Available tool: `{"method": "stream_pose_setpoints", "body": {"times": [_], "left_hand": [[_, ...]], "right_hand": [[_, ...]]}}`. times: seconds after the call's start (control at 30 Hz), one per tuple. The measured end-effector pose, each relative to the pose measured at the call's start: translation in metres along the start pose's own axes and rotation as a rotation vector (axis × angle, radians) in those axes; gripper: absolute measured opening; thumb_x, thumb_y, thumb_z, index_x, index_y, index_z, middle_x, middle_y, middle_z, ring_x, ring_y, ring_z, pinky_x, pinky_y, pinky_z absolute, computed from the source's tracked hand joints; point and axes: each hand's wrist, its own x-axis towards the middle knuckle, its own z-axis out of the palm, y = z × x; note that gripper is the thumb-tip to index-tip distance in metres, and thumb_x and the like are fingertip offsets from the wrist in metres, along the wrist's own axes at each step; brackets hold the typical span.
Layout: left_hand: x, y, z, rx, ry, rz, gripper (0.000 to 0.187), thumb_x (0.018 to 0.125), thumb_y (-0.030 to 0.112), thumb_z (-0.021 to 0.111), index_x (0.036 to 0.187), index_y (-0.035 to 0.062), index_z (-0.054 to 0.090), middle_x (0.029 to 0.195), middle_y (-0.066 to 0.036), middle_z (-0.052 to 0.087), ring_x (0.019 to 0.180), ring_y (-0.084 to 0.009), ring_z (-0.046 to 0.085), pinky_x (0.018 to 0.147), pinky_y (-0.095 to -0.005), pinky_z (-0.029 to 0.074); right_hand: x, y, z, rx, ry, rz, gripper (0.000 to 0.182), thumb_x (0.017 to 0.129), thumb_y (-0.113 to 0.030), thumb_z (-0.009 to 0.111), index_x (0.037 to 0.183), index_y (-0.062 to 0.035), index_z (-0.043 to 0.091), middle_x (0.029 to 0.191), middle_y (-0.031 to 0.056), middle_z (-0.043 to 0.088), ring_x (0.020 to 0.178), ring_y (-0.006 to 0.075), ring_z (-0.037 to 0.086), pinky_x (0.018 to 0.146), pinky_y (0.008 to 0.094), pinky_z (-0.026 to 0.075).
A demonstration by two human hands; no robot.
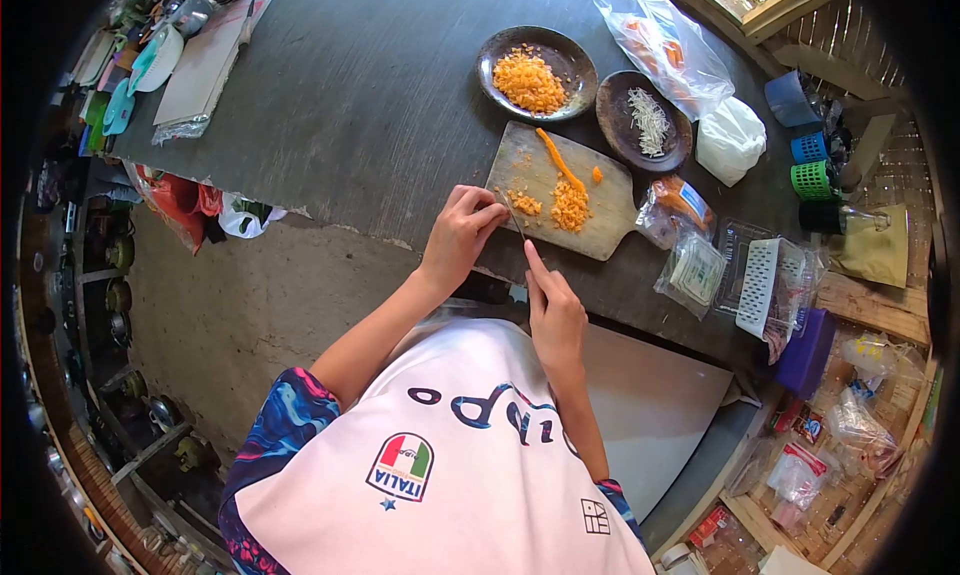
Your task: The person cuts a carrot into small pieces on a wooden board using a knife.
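Note:
A wooden cutting board (pixel 601 221) lies near the table's front edge, with chopped orange pieces (pixel 570 207) and a long orange strip (pixel 560 160) on it. My right hand (pixel 555 310) grips a knife (pixel 514 215) in front of the board, its blade pointing up and left. At the blade's far end, by the board's left corner, my left hand (pixel 465 230) has its fingers pinched together; what they hold, if anything, is too small to name. Behind the board stand a dark plate (pixel 577 67) of orange pieces and a dark oval dish (pixel 615 125) with white shreds.
Plastic bags (pixel 665 50) and a white bag (pixel 730 140) lie at the back right. Small packets (pixel 692 270) and a white perforated basket (pixel 760 287) sit right of the board. A thin white board (pixel 205 70) and utensils lie far left.

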Motion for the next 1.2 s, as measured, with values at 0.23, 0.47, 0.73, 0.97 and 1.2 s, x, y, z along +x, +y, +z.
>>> {"method": "stream_pose_setpoints", "body": {"times": [0.23,0.47,0.73,0.97,1.2], "left_hand": [[0.002,0.001,0.001,0.0,0.025,0.002,0.015,0.088,0.006,0.083,0.103,0.0043,0.081,0.105,-0.007,0.07,0.105,-0.0278,0.065,0.088,-0.04,0.058],[-0.001,0.001,0.0,-0.013,0.006,-0.007,0.013,0.091,0.007,0.08,0.104,0.0032,0.08,0.106,-0.009,0.069,0.107,-0.0293,0.064,0.09,-0.0411,0.058],[0.001,0.002,-0.002,-0.037,-0.003,-0.027,0.013,0.091,0.007,0.08,0.104,0.0034,0.08,0.107,-0.009,0.069,0.108,-0.0294,0.064,0.091,-0.0409,0.057],[-0.002,-0.001,-0.002,-0.012,-0.012,-0.028,0.014,0.091,0.006,0.08,0.105,0.0033,0.08,0.108,-0.009,0.069,0.11,-0.0299,0.064,0.093,-0.0415,0.057],[0.001,0.001,-0.003,-0.002,0.004,-0.018,0.014,0.089,0.006,0.082,0.103,0.005,0.082,0.106,-0.007,0.07,0.107,-0.0282,0.065,0.09,-0.0402,0.058]], "right_hand": [[-0.005,0.004,0.004,-0.027,-0.004,0.018,0.051,0.109,-0.021,0.065,0.156,-0.0387,0.06,0.088,0.0101,0.064,0.075,0.0326,0.069,0.073,0.0478,0.057],[0.002,-0.001,0.003,-0.008,0.034,-0.023,0.05,0.109,-0.021,0.065,0.156,-0.0383,0.06,0.087,0.01,0.062,0.074,0.0326,0.068,0.072,0.048,0.056],[-0.002,0.009,0.01,0.031,0.028,-0.017,0.05,0.109,-0.021,0.065,0.156,-0.0376,0.061,0.085,0.0104,0.061,0.073,0.0313,0.067,0.071,0.0472,0.056],[-0.001,0.0,-0.001,0.038,0.02,-0.019,0.051,0.109,-0.02,0.065,0.156,-0.038,0.06,0.086,0.0109,0.061,0.074,0.0321,0.068,0.071,0.0476,0.055],[-0.012,0.002,0.0,-0.003,-0.008,0.024,0.051,0.109,-0.02,0.065,0.157,-0.0376,0.059,0.087,0.0109,0.062,0.074,0.0323,0.068,0.072,0.0488,0.055]]}}
